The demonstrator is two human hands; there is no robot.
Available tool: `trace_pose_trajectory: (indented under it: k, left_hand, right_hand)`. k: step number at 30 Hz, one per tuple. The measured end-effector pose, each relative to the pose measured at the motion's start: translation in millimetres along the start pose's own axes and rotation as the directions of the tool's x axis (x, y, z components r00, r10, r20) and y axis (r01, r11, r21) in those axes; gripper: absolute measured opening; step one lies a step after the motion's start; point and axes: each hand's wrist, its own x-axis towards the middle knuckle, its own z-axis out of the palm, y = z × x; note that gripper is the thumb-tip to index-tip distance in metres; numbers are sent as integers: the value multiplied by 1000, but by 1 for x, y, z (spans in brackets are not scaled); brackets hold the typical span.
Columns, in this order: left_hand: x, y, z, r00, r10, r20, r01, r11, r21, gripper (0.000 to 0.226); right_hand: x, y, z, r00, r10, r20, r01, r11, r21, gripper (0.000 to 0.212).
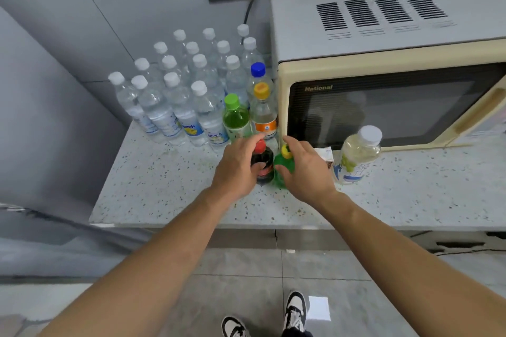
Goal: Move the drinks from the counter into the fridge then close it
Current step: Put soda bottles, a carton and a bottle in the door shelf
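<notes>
Cola bottle [265, 162] gripped by left hand [236, 169], fingers curled round it; green bottle [282, 169] gripped likewise by right hand [306, 169]. Both stood on counter [169, 186], touching. Behind: green-capped bottle [235, 117], orange-capped bottle [263, 115], water bottles [178, 90]. Microwave [383, 85] just right; pale bottle [356, 156] in front of it.

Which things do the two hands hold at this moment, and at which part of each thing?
The left hand grips the dark red-capped bottle around its upper body. The right hand grips the green yellow-capped bottle around its shoulder.
</notes>
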Motion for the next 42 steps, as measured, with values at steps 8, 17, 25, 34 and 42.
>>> trace_pose_trajectory:
  k: [8,17,25,34,42]
  left_hand:
    - [-12,-4,9,941,-339,11,307,840,-447,17]
    - [-50,-40,-19,922,-386,-21,351,859,-374,21]
    - [-55,-54,-10,923,-384,33,366,846,-388,54]
    - [-54,-84,16,882,-433,185,464,736,-492,65]
    - [-114,-90,3,884,-427,193,426,563,-708,54]
  right_hand:
    - [-3,-5,9,997,-73,-2,73,997,38,35]
    - [-14,-7,23,994,-101,-43,106,982,155,41]
    - [-32,11,53,974,213,83,-228,903,365,95]
    - [-39,-3,76,923,385,18,-352,822,448,66]
    - [-94,-25,82,886,460,-63,-372,784,498,57]
